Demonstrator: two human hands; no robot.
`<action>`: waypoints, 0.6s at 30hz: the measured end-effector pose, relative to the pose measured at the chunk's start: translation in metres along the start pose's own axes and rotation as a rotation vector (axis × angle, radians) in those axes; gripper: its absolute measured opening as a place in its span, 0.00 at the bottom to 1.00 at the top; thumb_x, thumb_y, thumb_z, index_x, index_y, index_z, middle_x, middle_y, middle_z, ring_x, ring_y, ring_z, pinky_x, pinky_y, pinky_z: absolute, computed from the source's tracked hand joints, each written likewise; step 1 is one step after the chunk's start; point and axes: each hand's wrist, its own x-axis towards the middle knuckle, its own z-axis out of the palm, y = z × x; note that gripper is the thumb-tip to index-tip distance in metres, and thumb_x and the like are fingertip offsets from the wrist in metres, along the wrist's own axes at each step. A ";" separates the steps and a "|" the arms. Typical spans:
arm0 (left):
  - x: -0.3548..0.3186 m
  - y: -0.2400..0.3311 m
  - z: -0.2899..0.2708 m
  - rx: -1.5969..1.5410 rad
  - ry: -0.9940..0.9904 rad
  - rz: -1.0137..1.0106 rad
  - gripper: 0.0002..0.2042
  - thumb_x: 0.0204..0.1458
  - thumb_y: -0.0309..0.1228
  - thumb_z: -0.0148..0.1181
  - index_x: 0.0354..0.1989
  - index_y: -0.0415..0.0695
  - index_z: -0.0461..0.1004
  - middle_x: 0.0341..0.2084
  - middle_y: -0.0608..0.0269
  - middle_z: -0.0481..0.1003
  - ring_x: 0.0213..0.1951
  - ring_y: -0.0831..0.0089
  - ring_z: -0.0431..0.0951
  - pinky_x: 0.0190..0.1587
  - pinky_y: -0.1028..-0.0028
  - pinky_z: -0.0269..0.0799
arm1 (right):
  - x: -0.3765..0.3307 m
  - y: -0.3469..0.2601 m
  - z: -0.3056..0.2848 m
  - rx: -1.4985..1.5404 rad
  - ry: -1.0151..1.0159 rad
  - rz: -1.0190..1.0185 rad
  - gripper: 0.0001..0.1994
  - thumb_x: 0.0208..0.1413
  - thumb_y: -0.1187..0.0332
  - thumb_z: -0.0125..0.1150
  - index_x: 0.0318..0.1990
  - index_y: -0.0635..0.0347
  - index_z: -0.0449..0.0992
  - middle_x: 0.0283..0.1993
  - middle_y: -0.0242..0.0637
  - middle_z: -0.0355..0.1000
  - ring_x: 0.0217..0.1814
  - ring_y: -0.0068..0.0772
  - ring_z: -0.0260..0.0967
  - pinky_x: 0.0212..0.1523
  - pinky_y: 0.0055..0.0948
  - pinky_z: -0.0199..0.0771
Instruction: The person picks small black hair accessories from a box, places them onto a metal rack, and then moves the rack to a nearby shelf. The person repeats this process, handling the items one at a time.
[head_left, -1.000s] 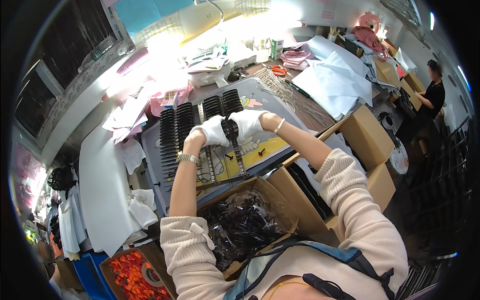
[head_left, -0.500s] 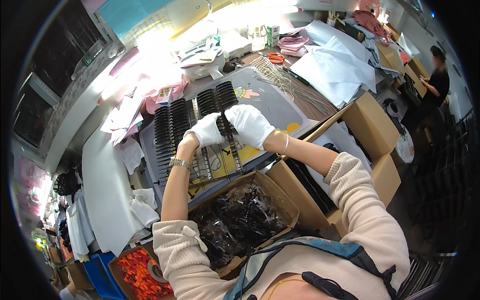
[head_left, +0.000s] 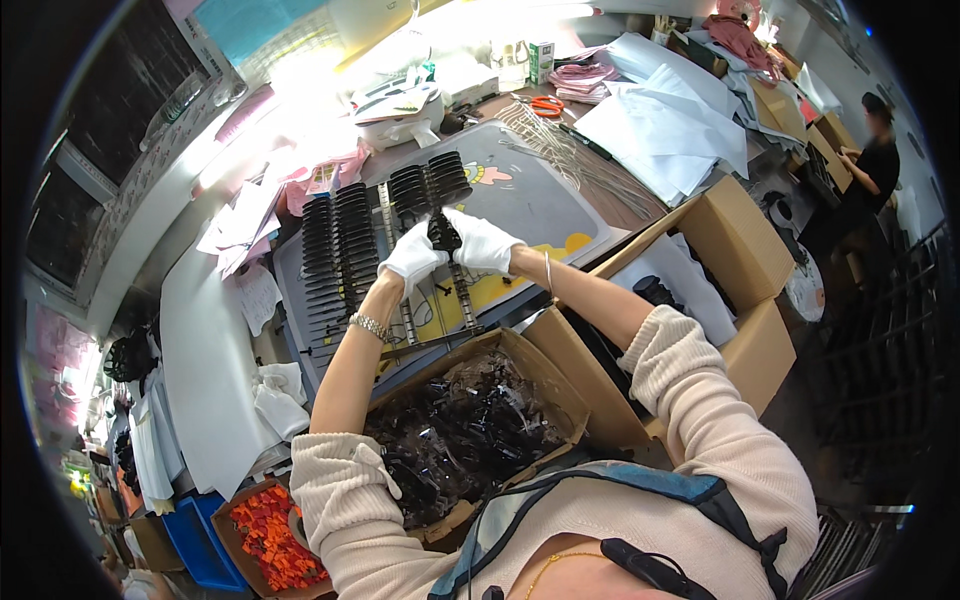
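Both my hands wear white gloves and meet over a metal rack (head_left: pixel 407 318) lying on a grey mat (head_left: pixel 555 190). Between them is a small bunch of dark pieces (head_left: pixel 442 232) whose exact kind I cannot make out. My left hand (head_left: pixel 413 260) pinches its left side, and my right hand (head_left: pixel 483 243) closes on it from the right. Rows of flat black pieces (head_left: pixel 353 225) stand stacked along the rack's left bars. Shorter rows of black pieces (head_left: pixel 447 177) sit just beyond my hands. The gloves hide part of the rack's middle.
An open carton of loose dark, shiny pieces (head_left: pixel 470 420) stands close to me. Right of it is another open carton (head_left: pixel 752 240). Orange scissors (head_left: pixel 546 106), thin metal rods (head_left: pixel 560 150) and white sheets (head_left: pixel 660 130) lie farther back. A co-worker (head_left: pixel 877 160) is at far right.
My hands have come slightly nearer to me, and a dark bunch now shows between the gloves. The whole view has shifted a little.
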 end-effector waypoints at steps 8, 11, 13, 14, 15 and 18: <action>-0.004 -0.020 0.064 -0.633 0.433 0.101 0.27 0.51 0.15 0.46 0.63 0.41 0.67 0.52 0.63 0.74 0.54 0.69 0.72 0.61 0.72 0.65 | -0.024 -0.010 0.036 0.363 0.163 0.082 0.34 0.59 0.79 0.47 0.74 0.68 0.48 0.71 0.51 0.60 0.74 0.41 0.56 0.74 0.29 0.52; -0.003 -0.029 0.038 -0.392 0.367 0.099 0.33 0.48 0.14 0.46 0.68 0.40 0.62 0.52 0.65 0.74 0.50 0.70 0.75 0.55 0.73 0.70 | -0.014 -0.003 0.021 0.149 -0.020 0.067 0.37 0.57 0.72 0.51 0.74 0.68 0.47 0.75 0.57 0.51 0.78 0.48 0.51 0.76 0.33 0.47; 0.008 -0.015 0.024 -0.249 0.275 -0.074 0.38 0.47 0.14 0.52 0.72 0.41 0.56 0.55 0.64 0.72 0.54 0.74 0.73 0.57 0.77 0.67 | -0.002 0.014 0.001 -0.035 -0.073 -0.072 0.40 0.54 0.74 0.52 0.74 0.69 0.45 0.74 0.62 0.51 0.77 0.52 0.51 0.75 0.36 0.51; 0.013 -0.019 0.016 -0.122 0.262 0.010 0.38 0.48 0.14 0.53 0.72 0.42 0.55 0.54 0.63 0.73 0.53 0.74 0.73 0.56 0.77 0.68 | 0.009 0.007 -0.003 -0.024 -0.140 -0.079 0.38 0.53 0.75 0.52 0.73 0.69 0.46 0.70 0.64 0.55 0.74 0.55 0.55 0.72 0.38 0.56; 0.018 -0.026 0.008 0.002 0.249 0.089 0.38 0.49 0.15 0.54 0.72 0.43 0.54 0.54 0.62 0.73 0.52 0.74 0.73 0.54 0.77 0.69 | 0.016 -0.003 -0.004 -0.008 -0.212 -0.088 0.37 0.52 0.76 0.51 0.72 0.70 0.48 0.67 0.66 0.59 0.70 0.58 0.60 0.69 0.39 0.61; 0.033 -0.040 0.007 0.329 0.390 0.289 0.26 0.55 0.19 0.55 0.64 0.42 0.63 0.51 0.52 0.74 0.53 0.65 0.75 0.58 0.70 0.69 | 0.030 -0.007 -0.006 -0.204 -0.202 -0.134 0.26 0.50 0.79 0.54 0.58 0.67 0.58 0.50 0.65 0.70 0.52 0.64 0.71 0.51 0.45 0.74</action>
